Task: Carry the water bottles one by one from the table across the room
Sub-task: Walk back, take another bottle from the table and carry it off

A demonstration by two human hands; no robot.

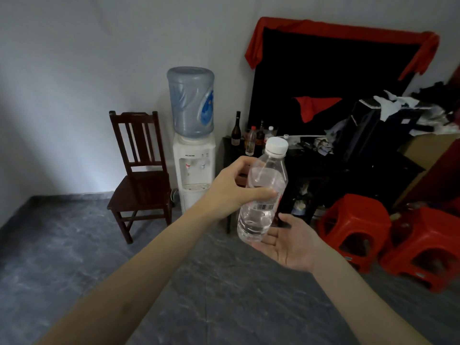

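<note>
I have 1 clear water bottle (263, 192) with a white cap in the middle of the frame, tilted a little to the right and held up over the grey floor (124, 257). My left hand (234, 189) grips it around the middle, fingers behind it and thumb across the front just above the barcode label. My right hand (291, 242) lies palm up and relaxed under the bottle's base, its fingers straight and touching or almost touching the bottom; I cannot tell which.

Behind the bottle, a dark table (311, 168) carries several other bottles (250, 140) and piled clothing. At centre left stands a white water dispenser (194, 168) with a blue jug, and just left of it a dark wooden chair (139, 175). 2 red plastic stools (356, 225) sit at lower right. A black board edged with red cloth (336, 31) leans on the wall at upper right.
</note>
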